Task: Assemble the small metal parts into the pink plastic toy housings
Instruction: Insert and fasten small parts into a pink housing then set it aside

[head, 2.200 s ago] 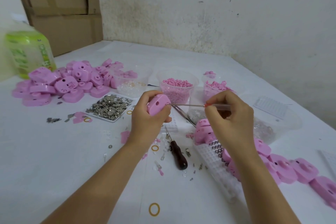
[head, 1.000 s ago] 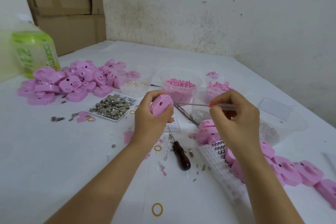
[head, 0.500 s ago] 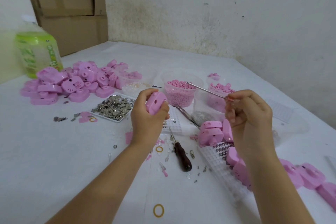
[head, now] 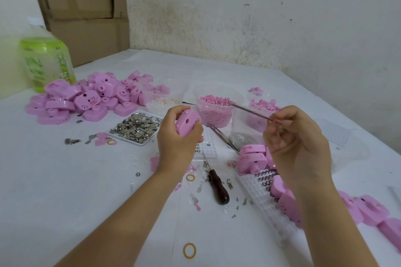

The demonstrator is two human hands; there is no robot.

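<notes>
Housing pile [head: 91, 97] sits far left on the table [head: 65, 191], with the bottle [head: 45, 63] and cardboard boxes [head: 86, 6] behind it and the tray of metal parts [head: 136, 129] just right-front of it. Tubs [head: 217, 115] stand centre-back. Awl [head: 217, 188] lies in front of them, grid tray [head: 258, 191] to its right, and a row of housings [head: 373, 212] trails off right.

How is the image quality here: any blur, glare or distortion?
Head view: soft, even light with faint shadows, no glare; wide-angle bending toward the edges; green bottle at far left looks smeared, held pink housing is fairly sharp.
</notes>
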